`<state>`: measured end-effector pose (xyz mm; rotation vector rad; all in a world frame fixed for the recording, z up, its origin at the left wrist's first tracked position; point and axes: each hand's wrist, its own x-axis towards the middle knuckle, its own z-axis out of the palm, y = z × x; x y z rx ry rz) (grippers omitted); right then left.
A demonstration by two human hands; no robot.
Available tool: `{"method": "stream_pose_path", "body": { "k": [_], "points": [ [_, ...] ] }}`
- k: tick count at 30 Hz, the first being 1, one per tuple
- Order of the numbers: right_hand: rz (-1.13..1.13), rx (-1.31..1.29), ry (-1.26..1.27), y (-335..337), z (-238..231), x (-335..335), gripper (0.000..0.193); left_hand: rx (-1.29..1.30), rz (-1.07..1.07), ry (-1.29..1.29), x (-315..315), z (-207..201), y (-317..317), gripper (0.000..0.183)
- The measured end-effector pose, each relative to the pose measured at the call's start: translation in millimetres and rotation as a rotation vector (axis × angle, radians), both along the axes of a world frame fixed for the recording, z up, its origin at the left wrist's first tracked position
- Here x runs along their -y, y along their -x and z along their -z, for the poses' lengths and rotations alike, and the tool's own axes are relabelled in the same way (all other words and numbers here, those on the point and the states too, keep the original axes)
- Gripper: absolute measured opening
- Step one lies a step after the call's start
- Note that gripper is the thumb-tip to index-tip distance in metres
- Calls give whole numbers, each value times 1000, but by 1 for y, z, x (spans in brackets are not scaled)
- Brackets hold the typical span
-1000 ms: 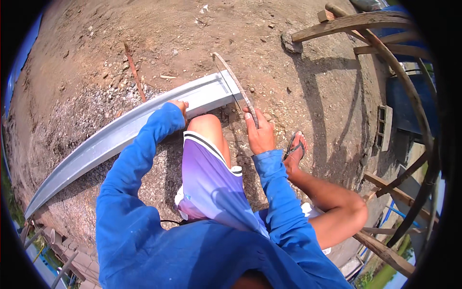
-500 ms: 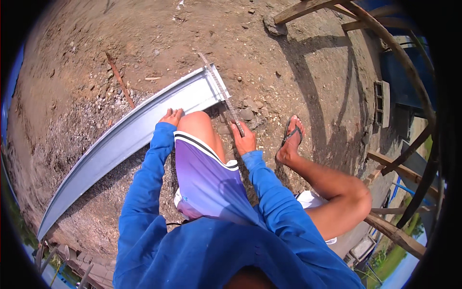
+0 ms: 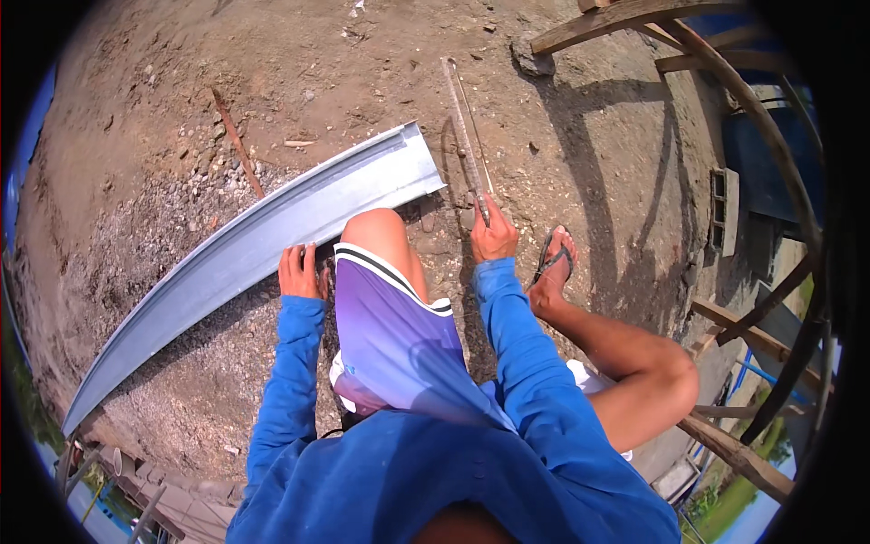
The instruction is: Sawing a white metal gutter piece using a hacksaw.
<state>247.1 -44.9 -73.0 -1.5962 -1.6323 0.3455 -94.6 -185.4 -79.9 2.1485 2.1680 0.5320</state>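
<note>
- Ground (image 3: pixel 362 82), sandy and pebbly.
- Poles (image 3: pixel 634 18) stand at right, well apart from the hands.
- Channel (image 3: pixel 254 245), pale metal, lies aslant, left to centre.
- Knee (image 3: pixel 385 229), bent between both hands, crowds its near edge.
- Saw (image 3: pixel 460 118), just beyond its right end.
- Stick (image 3: pixel 237 140) by its far edge.
- Block (image 3: pixel 731 218) near the poles.
- Right hand (image 3: pixel 495 239) grips the saw; left hand (image 3: pixel 301 276), apart, fingers loosely bent at the channel, contact unclear.
- Mark (image 3: pixel 352 368) on the shorts (image 3: pixel 408 335), illegible.

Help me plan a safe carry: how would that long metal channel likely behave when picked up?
The metal channel will probably stay fairly stiff, given its raised, folded edge. Its thin-looking sheet suggests it is light for its size, but its long shape may make it swing or tip if lifted off-centre. The smooth face could feel slippery.
</note>
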Motion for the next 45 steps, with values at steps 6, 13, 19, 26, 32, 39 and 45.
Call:
{"method": "stream_pose_path", "body": {
  "k": [6, 13, 19, 26, 32, 39, 45],
  "points": [
    [-124, 534, 97, -56, 51, -26, 47, -5, -103, 185, -11, 8, 25, 49],
    [-363, 688, 126, 28, -9, -11, 86, 42, -128, 332, -29, 19, 28, 15],
    [-1013, 894, -188, 109, 30, -21, 68, 56, -211, 419, -31, 7, 20, 18],
    [-1033, 949, -331, 160, 70, -59, 61, 48, -246, 413, -36, 16, 20, 22],
    [-1089, 936, 123, 153, 26, -74, 78, 320, -670, -512, 21, -16, 10, 37],
    [-1319, 755, 445, 167, -69, -98, 70, 2294, -867, -955, 111, 54, 68, 82],
    [-1464, 859, 499, 179, -100, -77, 63, 1781, -326, -904, 72, 113, 129, 63]
  ]
}}
